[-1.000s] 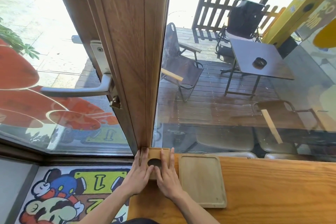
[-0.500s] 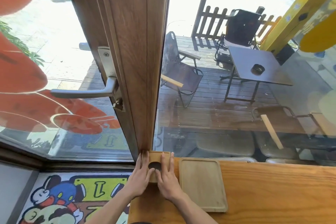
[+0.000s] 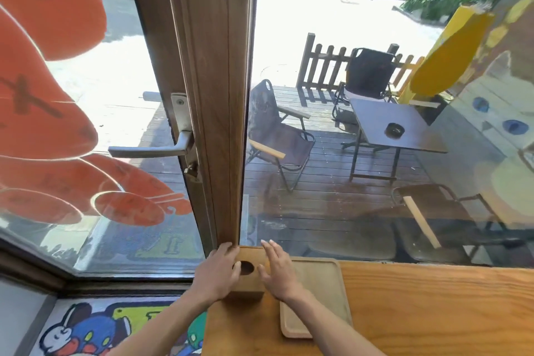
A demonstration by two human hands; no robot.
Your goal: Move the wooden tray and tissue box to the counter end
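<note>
At counter [image 3: 433,312] end: tissue box [image 3: 248,272], empty wooden tray [image 3: 318,292].

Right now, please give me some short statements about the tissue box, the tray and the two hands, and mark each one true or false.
1. The tissue box stands at the counter's left end, against the window frame. True.
2. The wooden tray lies left of the box. False: it lies right of it.
3. The left hand rests on the box's left side. True.
4. The right hand holds the tray in the air. False: the tray lies flat on the counter.
</note>
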